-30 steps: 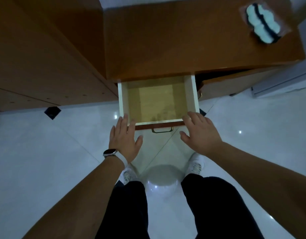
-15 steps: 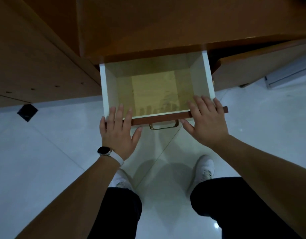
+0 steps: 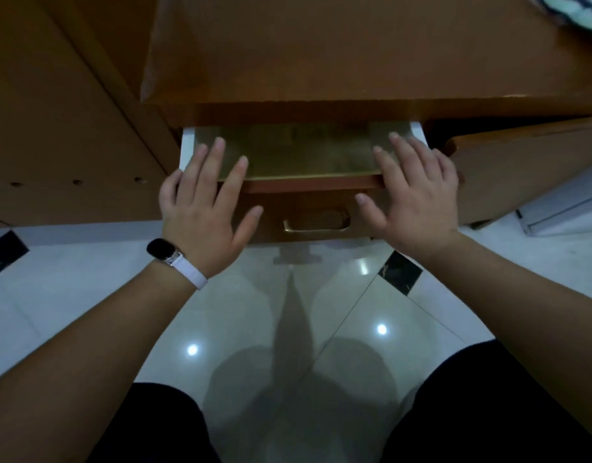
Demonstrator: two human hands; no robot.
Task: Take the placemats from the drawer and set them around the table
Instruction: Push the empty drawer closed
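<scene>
The wooden drawer (image 3: 308, 185) sticks partly out from under the brown tabletop (image 3: 338, 48); its pale inside bottom (image 3: 301, 152) shows nothing lying in it. A brass handle (image 3: 316, 222) sits on the drawer front. My left hand (image 3: 204, 208), with a watch on the wrist, lies flat against the left end of the drawer front, fingers spread over its top edge. My right hand (image 3: 415, 195) lies flat against the right end in the same way. Neither hand holds anything. A white and dark striped bundle (image 3: 578, 11) lies on the tabletop at the far right, cut off by the frame.
A wooden panel (image 3: 61, 111) stands to the left of the drawer. A second wooden front (image 3: 528, 165) is at the right. The floor is glossy white tile (image 3: 87, 289) with small black inlays (image 3: 400, 272). My legs in dark trousers (image 3: 488, 412) stand below.
The drawer has slid further in under the tabletop, with less of its inside showing. Both hands have followed it forward, and the view has moved closer and lower.
</scene>
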